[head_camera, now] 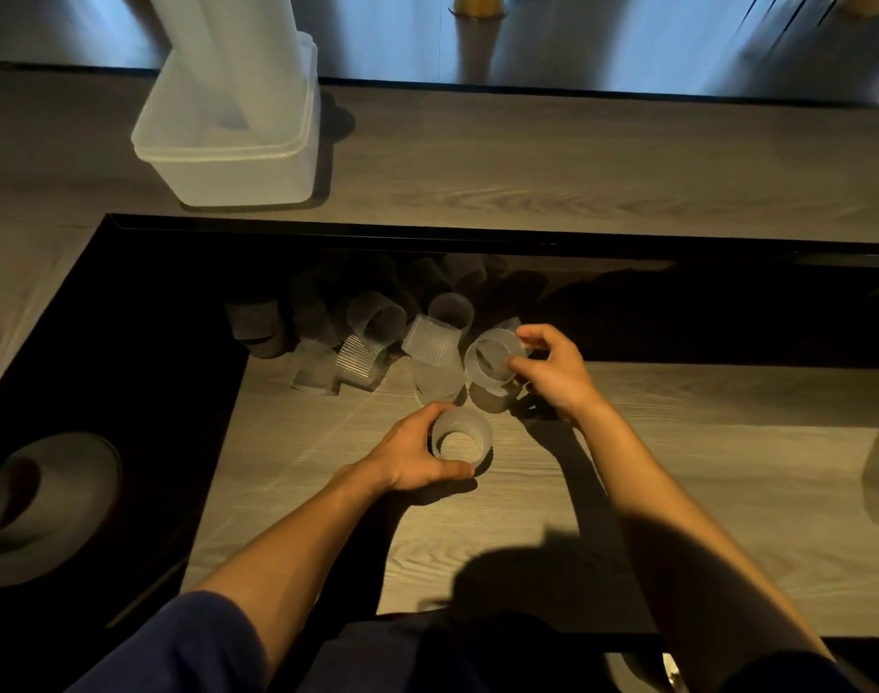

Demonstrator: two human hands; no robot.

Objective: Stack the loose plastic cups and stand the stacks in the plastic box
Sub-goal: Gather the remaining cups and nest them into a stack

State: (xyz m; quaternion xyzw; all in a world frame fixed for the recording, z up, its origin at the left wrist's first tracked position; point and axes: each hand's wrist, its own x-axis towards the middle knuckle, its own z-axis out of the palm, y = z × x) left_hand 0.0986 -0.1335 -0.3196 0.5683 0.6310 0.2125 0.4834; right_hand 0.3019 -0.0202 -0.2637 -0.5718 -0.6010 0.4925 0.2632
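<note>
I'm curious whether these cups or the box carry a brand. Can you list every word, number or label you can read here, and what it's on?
None: no readable text shows anywhere in this view.
The cup in the left hand is plain frosted plastic.
The cup in the right hand bears no print either.
The loose cups show only ribbing; those in shadow are too dark to tell.
The plastic box has no visible label.

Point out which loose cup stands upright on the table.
The cup in the left hand, mouth up, nearest the person; the right hand holds another cup tilted.
</note>
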